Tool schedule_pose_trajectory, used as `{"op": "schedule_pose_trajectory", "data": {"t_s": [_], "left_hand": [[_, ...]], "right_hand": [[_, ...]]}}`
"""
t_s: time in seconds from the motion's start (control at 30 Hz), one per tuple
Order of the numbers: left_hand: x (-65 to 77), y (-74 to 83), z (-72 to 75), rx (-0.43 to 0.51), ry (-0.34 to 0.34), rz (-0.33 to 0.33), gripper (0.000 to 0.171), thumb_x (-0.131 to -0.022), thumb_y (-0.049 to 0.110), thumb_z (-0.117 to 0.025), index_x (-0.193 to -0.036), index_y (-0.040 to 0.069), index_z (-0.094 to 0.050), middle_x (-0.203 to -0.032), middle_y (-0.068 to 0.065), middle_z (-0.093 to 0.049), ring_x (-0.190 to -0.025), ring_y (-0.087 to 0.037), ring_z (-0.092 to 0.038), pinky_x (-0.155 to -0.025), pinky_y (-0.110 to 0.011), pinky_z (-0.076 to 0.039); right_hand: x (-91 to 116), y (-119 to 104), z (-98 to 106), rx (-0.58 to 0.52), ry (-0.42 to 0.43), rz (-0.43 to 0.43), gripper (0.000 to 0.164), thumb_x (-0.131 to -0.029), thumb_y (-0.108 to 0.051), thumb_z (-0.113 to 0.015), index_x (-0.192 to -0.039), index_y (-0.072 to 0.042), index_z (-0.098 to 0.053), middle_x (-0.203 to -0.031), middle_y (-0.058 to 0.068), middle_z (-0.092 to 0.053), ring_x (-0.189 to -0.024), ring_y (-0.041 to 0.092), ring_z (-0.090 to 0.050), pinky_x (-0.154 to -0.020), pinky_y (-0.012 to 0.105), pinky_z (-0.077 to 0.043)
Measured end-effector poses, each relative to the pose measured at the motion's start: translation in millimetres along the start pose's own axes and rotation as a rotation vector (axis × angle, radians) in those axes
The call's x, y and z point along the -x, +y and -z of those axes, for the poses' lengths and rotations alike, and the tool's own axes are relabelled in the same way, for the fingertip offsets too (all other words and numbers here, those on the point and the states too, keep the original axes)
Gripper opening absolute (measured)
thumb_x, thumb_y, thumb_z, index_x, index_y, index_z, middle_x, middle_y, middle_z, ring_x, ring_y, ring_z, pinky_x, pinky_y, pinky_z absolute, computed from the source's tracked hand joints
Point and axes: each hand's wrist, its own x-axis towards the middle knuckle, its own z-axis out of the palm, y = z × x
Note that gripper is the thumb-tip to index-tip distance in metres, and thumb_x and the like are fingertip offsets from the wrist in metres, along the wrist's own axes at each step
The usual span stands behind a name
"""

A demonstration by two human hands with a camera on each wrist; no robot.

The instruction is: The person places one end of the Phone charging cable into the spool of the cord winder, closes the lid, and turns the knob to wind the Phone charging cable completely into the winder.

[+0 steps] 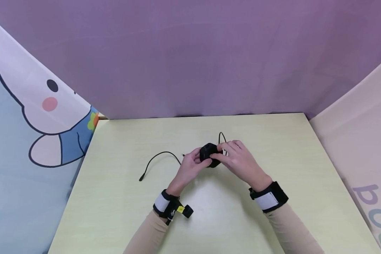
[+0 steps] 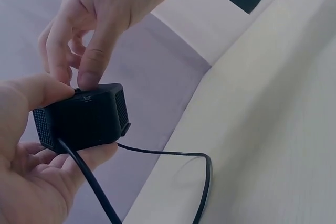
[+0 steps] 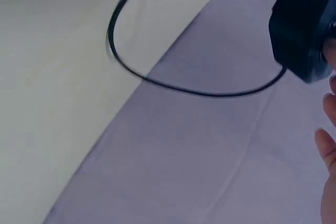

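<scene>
Head view: the left hand (image 1: 189,166) curls its grip round a black device (image 1: 205,152), probably light, rigid, best held by its sides; the right hand (image 1: 240,161) pinches it.

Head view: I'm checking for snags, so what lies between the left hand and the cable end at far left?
In the head view, the black cable arcs across; bare table shows inside the curve.

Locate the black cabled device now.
In the head view, the black cabled device is just below and right of centre, held between the left hand and right hand above the table.
</scene>
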Motion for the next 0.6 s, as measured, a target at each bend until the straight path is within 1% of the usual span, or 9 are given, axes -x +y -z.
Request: {"op": "schedule_pose_trajectory", "data": {"t_s": [0.1,0.2,0.33,0.47,0.53,0.6], "left_hand": [[-0.7,1.1,0.2,0.001,-0.014,0.008,0.052,-0.098,0.011,-0.069,-0.145,-0.003,-0.052,-0.127,-0.026,-0.069,-0.114,-0.033,-0.071,-0.092,-0.031,-0.058],[-0.9,2.8,0.9,-0.005,-0.028,0.017,0.053,-0.098,0.012,-0.069,-0.146,-0.004,-0.052,-0.128,-0.025,-0.068,-0.115,-0.032,-0.07,-0.094,-0.032,-0.057],[-0.6,5.6,4.5,-0.041,-0.042,0.041,0.052,-0.099,0.014,-0.068,-0.145,-0.003,-0.052,-0.128,-0.021,-0.069,-0.115,-0.029,-0.071,-0.094,-0.032,-0.057],[-1.2,7.8,9.2,-0.073,-0.05,0.059,0.05,-0.099,0.014,-0.068,-0.144,-0.002,-0.054,-0.128,-0.017,-0.071,-0.114,-0.026,-0.071,-0.092,-0.03,-0.057],[-1.6,9.0,11.3,-0.08,-0.059,0.059,0.05,-0.099,0.014,-0.068,-0.144,-0.002,-0.054,-0.128,-0.017,-0.071,-0.113,-0.025,-0.072,-0.09,-0.028,-0.057],[-1.8,10.2,13.0,-0.093,-0.069,0.059,0.05,-0.099,0.014,-0.069,-0.144,-0.002,-0.054,-0.127,-0.017,-0.071,-0.111,-0.024,-0.072,-0.086,-0.026,-0.057]], "right_hand": [[-0.6,2.5,4.1,0.054,-0.036,0.027,0.04,-0.077,0.003,-0.082,-0.109,-0.021,-0.079,-0.108,0.005,-0.066,-0.098,0.026,-0.064,-0.089,0.044,-0.05],[-2.1,5.4,6.2,0.084,-0.049,0.068,0.041,-0.076,0.003,-0.081,-0.11,-0.021,-0.078,-0.109,0.005,-0.066,-0.098,0.026,-0.064,-0.091,0.043,-0.05],[-8.4,11.2,7.8,0.138,-0.07,0.177,0.04,-0.079,0.003,-0.08,-0.111,-0.021,-0.078,-0.106,0.003,-0.063,-0.095,0.023,-0.06,-0.09,0.04,-0.05],[-17.4,18.7,9.0,0.19,-0.09,0.301,0.033,-0.084,-0.001,-0.078,-0.11,-0.02,-0.076,-0.103,0.001,-0.06,-0.095,0.02,-0.057,-0.09,0.036,-0.049],[-20.5,22.4,8.4,0.213,-0.077,0.356,0.03,-0.084,-0.003,-0.079,-0.109,-0.019,-0.075,-0.101,0.001,-0.059,-0.094,0.019,-0.057,-0.088,0.034,-0.05],[-22.1,26.0,7.0,0.239,-0.06,0.403,0.029,-0.084,-0.002,-0.078,-0.108,-0.018,-0.074,-0.099,0.001,-0.059,-0.092,0.019,-0.057,-0.087,0.032,-0.05]]}}
